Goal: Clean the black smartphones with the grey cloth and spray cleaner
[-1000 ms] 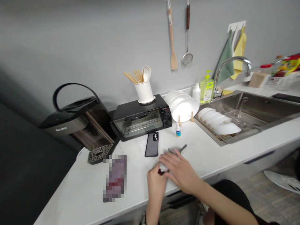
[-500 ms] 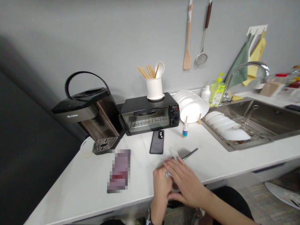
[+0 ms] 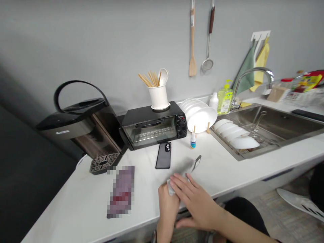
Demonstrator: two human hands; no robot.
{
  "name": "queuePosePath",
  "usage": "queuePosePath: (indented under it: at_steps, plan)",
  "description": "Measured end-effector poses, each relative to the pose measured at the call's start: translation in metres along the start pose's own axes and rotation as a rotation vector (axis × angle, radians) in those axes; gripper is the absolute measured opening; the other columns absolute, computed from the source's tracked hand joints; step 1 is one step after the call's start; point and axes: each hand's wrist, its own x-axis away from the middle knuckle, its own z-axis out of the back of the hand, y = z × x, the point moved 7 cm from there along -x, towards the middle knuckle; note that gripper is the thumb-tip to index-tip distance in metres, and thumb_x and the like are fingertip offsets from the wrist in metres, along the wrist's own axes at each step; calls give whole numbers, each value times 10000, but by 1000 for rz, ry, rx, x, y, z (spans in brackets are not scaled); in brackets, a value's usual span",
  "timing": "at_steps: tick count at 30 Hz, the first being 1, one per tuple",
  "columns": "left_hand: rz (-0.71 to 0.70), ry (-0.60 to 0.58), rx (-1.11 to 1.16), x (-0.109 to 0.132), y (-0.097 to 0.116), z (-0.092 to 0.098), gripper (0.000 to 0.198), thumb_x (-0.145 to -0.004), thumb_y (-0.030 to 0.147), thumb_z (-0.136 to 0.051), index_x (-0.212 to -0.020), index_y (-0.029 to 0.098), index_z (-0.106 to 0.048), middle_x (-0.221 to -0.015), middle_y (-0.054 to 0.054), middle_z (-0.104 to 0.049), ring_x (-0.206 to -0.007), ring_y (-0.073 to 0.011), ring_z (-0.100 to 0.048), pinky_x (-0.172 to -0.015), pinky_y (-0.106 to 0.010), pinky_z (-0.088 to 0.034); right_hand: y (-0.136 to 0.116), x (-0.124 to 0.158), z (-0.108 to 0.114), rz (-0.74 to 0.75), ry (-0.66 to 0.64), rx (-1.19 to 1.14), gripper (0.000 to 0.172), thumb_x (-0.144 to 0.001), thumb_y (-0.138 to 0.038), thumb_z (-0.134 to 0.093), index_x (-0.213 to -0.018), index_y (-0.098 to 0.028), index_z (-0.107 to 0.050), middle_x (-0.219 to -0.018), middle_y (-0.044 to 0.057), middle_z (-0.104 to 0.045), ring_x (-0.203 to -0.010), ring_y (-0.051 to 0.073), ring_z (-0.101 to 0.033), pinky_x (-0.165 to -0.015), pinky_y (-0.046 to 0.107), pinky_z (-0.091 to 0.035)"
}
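My two hands are together over the counter's front edge. My left hand [image 3: 167, 206] is closed in a loose fist. Over it lies my right hand [image 3: 198, 204], its fingers bent down against a crumpled white tissue [image 3: 171, 189] that shows between the hands; its thumb stands apart below. Past my right fingertips sticks out a slim dark-edged piece [image 3: 196, 162] with a pale middle, blurred, its kind unclear. Which fingers grip it is hidden. A dark phone [image 3: 163, 156] lies face down beyond my hands, and a small white bottle with a blue label [image 3: 193, 141] stands upright behind the dark-edged piece.
A black toaster oven [image 3: 153, 126] bears a white chopstick holder [image 3: 159, 97]. Left stands a water dispenser [image 3: 83, 128], with a pixelated purplish item [image 3: 122, 190] before it. White plates [image 3: 201, 119] stand right of the oven, near the sink [image 3: 275, 141] with bowls [image 3: 243, 141].
The view has shifted slightly right. The dark piece past my fingers has turned from a thin bar to a broader shape with a pale middle. My hands stay pressed together, shifted a little.
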Motion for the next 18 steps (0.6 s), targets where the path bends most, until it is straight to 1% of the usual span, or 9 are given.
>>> queuePosePath:
  at_steps: [1, 4, 6, 8, 10, 12, 15, 16, 18]
  plan:
    - [-8, 2, -1, 0, 1, 0, 265, -916, 274, -581, -827, 180, -813, -796, -81, -818, -669, -204, -739, -665, -258, -576, 2, 0, 1, -22, 11, 1, 921, -1019, -698, -448, -1690, -123, -186, -1638, 189, -459, -1574, 323, -325, -1283, 563, -242]
    - [-60, -16, -8, 0, 3, -2, 221, -909, 270, -621, -951, 208, -829, -888, -70, -837, -726, -206, -764, -694, -254, -584, 20, 5, 10, -270, 148, 61, 975, -1013, -695, -466, -1682, -56, -155, -1644, 281, -401, -1582, 405, -284, -1250, 656, -238]
    - [-84, -2, -32, 0, 3, -2, 240, -909, 238, -591, -855, 197, -821, -801, -73, -823, -660, -202, -743, -655, -254, -574, 10, 3, 6, -122, 75, 8, 1001, -997, -718, -474, -1682, -56, -164, -1684, 275, -329, -1601, 406, -230, -1256, 620, -258]
    - [-84, 21, -56, 0, 3, 0, 276, -913, 232, -573, -765, 181, -800, -729, -82, -801, -611, -203, -719, -632, -260, -567, -2, 4, 3, 47, -8, -58, 962, -1011, -722, -438, -1695, -110, -150, -1691, 227, -350, -1597, 350, -271, -1275, 563, -259]
    - [-81, 4, -55, 0, 3, -1, 251, -928, 261, -596, -832, 179, -813, -781, -80, -814, -647, -201, -727, -669, -262, -572, 10, 5, 11, -99, 58, -36, 935, -1033, -692, -422, -1700, -114, -112, -1659, 241, -403, -1581, 341, -316, -1276, 584, -245]
    - [-89, -25, -46, 1, 6, -2, 219, -931, 279, -618, -904, 189, -816, -832, -66, -823, -673, -188, -727, -685, -251, -562, 20, 8, 18, -240, 125, -11, 965, -1034, -676, -439, -1693, -66, -86, -1643, 289, -399, -1587, 372, -293, -1262, 622, -248]
    - [-86, -14, -54, 1, 6, -1, 277, -927, 262, -588, -730, 175, -761, -668, -49, -761, -573, -170, -664, -600, -239, -519, 1, 6, 9, -8, 8, -94, 970, -1025, -690, -449, -1697, -84, -98, -1663, 252, -389, -1592, 341, -289, -1278, 565, -256]
    - [-84, -16, -54, 1, 6, -1, 289, -931, 266, -585, -713, 175, -751, -651, -44, -749, -571, -169, -659, -597, -238, -515, -1, 6, 9, 1, 6, -104, 945, -1034, -682, -434, -1700, -101, -97, -1653, 236, -415, -1581, 323, -319, -1283, 552, -253]
    - [-94, -17, -53, 2, 5, -1, 262, -934, 287, -610, -756, 181, -769, -686, -38, -761, -607, -169, -679, -623, -237, -527, 8, 5, 14, -168, 82, -72, 932, -1042, -674, -423, -1700, -104, -90, -1630, 241, -448, -1568, 329, -346, -1282, 578, -242]
